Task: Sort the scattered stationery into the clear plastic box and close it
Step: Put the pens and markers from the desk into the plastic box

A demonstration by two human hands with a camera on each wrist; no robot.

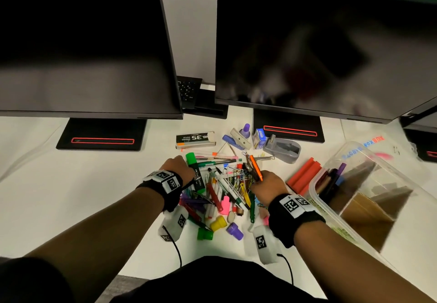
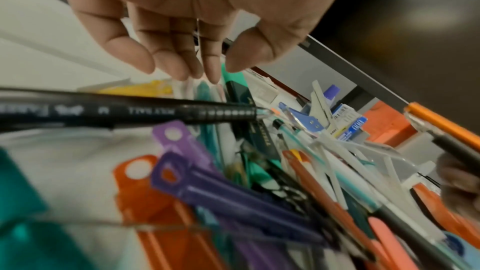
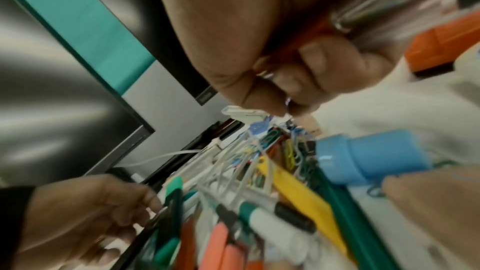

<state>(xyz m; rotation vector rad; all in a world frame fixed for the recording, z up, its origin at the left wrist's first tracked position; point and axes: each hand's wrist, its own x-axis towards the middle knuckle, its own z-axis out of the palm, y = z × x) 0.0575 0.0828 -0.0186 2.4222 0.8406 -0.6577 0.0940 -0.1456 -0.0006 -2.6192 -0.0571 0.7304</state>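
Observation:
A heap of pens, markers and paper clips (image 1: 224, 184) lies in the middle of the white desk. My left hand (image 1: 177, 165) hovers over its left side beside a green highlighter (image 1: 191, 158). In the left wrist view its fingers (image 2: 179, 65) hang relaxed above the pens and hold nothing. My right hand (image 1: 264, 177) grips an orange pen (image 1: 256, 169) together with some dark pens over the heap's right side. The right wrist view shows that fist (image 3: 285, 98) curled round the orange pen (image 3: 306, 34). The clear plastic box (image 1: 387, 158) stands open at the right with several pens inside.
Two dark monitors (image 1: 82, 42) on stands close off the back of the desk. Behind the heap lie a staples carton (image 1: 195, 138), a blue staple remover (image 1: 233, 140), a purple-capped bottle (image 1: 245, 130) and a grey stapler (image 1: 283, 149). A red block (image 1: 305, 175) lies beside the box.

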